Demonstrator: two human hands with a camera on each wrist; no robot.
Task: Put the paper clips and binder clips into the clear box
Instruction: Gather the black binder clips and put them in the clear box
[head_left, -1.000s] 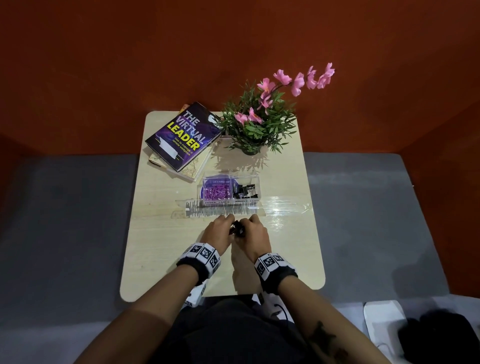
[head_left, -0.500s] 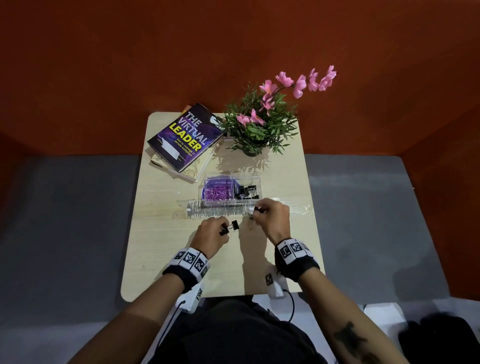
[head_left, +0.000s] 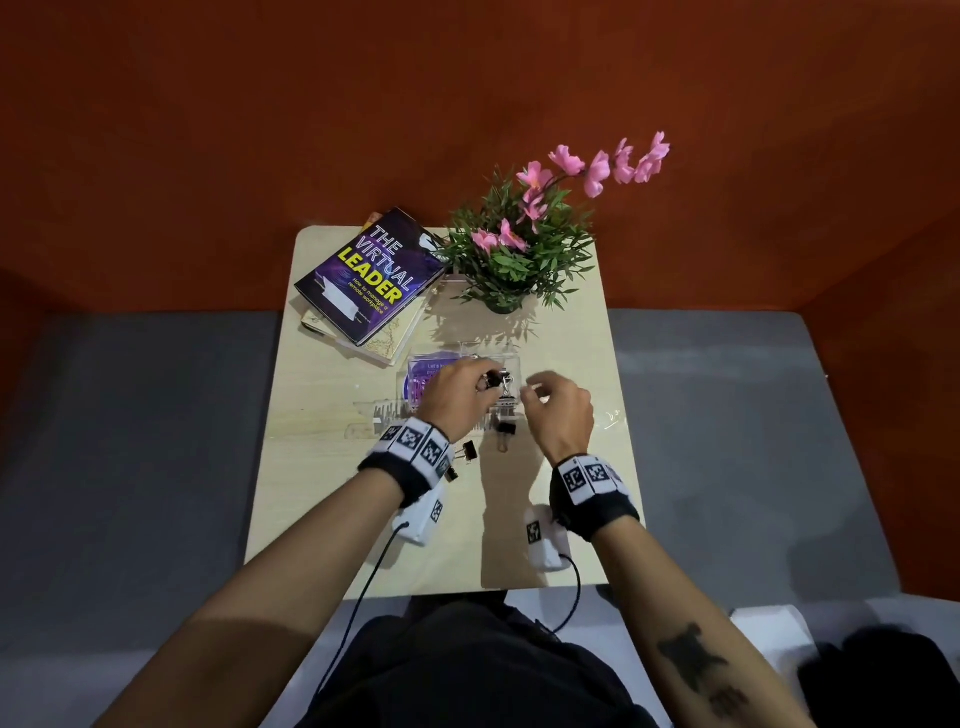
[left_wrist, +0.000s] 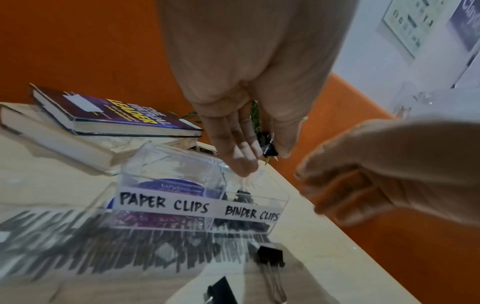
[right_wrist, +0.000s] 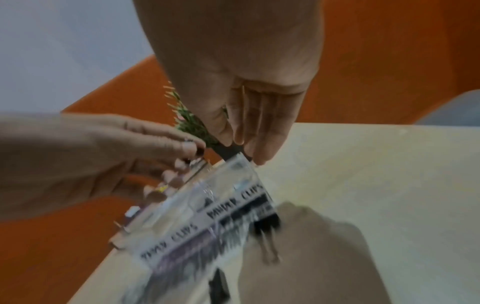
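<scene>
The clear box (head_left: 511, 361) stands mid-table, labelled "PAPER CLIPS" and "BINDER CLIPS" (left_wrist: 197, 205). Purple paper clips (head_left: 421, 384) fill its left compartment and black binder clips its right. My left hand (head_left: 491, 382) hovers over the box and pinches a black binder clip (left_wrist: 269, 147) between thumb and fingers. Just right of the box, my right hand (head_left: 532, 392) hangs with relaxed fingers (right_wrist: 262, 156) and holds nothing. Loose binder clips (head_left: 506, 428) (head_left: 470, 449) lie on the table in front of the box, also seen in the left wrist view (left_wrist: 270, 255).
Two stacked books (head_left: 369, 275) lie at the back left. A potted plant with pink flowers (head_left: 519, 260) stands behind the box. The box's clear lid (head_left: 384, 415) lies open in front of it. The small table (head_left: 311, 493) has grey floor on both sides.
My left hand has carried its binder clip forward from the table's near part to above the box. My right hand, which pinched a clip at the box's edge, now holds nothing.
</scene>
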